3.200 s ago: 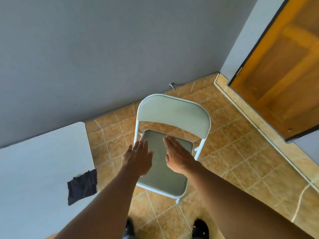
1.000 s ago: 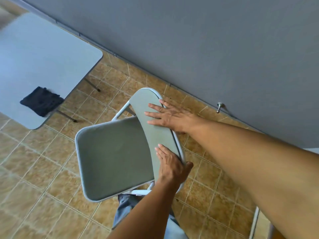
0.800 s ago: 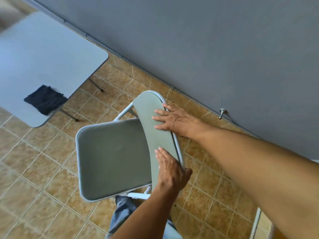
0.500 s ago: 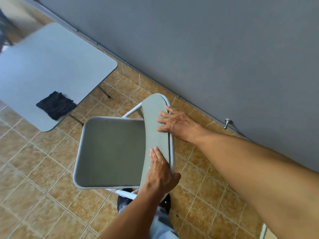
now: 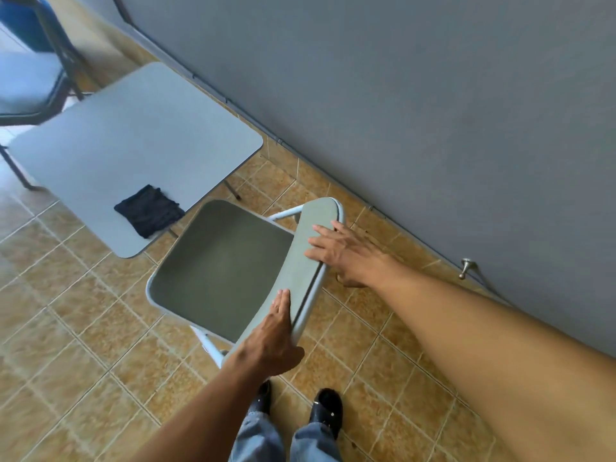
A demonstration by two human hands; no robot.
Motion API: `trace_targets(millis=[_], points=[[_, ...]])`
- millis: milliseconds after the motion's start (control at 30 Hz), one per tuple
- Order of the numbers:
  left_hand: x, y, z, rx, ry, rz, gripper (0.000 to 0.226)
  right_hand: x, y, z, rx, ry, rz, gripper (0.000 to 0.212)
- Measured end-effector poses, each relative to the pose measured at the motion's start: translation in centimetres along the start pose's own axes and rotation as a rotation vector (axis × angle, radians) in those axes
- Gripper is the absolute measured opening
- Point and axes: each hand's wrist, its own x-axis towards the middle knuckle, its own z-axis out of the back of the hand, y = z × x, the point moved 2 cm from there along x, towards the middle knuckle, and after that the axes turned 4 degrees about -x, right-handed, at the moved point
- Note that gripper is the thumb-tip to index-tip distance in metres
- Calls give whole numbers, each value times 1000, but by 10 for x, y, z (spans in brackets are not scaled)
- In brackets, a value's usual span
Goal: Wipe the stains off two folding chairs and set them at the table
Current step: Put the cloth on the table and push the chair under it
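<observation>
— So where's everything relative to the desk (image 5: pixel 140 135)?
— Folding chair (image 5: pixel 223 271) just beside its corner, seat facing it; black cloth (image 5: pixel 149 210) on the desk edge.
— Hands?
— Left hand (image 5: pixel 270 345) and right hand (image 5: pixel 346 255) both clasp the backrest, on the side away from the desk.

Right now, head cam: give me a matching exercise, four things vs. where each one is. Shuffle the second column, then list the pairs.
Things:
1. cloth
2. left hand
3. right hand
4. door stopper

Places:
A. on the far end of the chair backrest
B. at the foot of the grey wall
C. on the table near its edge
D. on the near end of the chair backrest

Pairs: 1-C, 2-D, 3-A, 4-B
</observation>
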Motion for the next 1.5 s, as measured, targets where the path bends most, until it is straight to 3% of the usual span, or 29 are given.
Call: trace_targets(millis=[300, 667, 733, 867, 933, 1133, 1500], points=[[10, 35, 45, -19, -10, 20, 105, 60, 20, -15, 13, -191, -86, 39], [27, 57, 102, -21, -69, 92, 96, 112, 26, 12, 98, -192, -231, 24], [29, 57, 113, -9, -112, 119, 85, 123, 21, 21, 111, -139, -222, 22], [36, 58, 121, -37, -222, 176, 36, 130, 20, 31, 103, -38, -161, 33], [41, 60, 120, -45, -226, 174, 25, 131, 24, 30, 68, -18, -181, 36], [57, 63, 126, -13, -170, 129, 24, 143, 25, 34, 16, -27, -249, 25], [67, 70, 138, 5, -138, 120, 29, 160, 25, 33, 5, -40, -286, 30]])
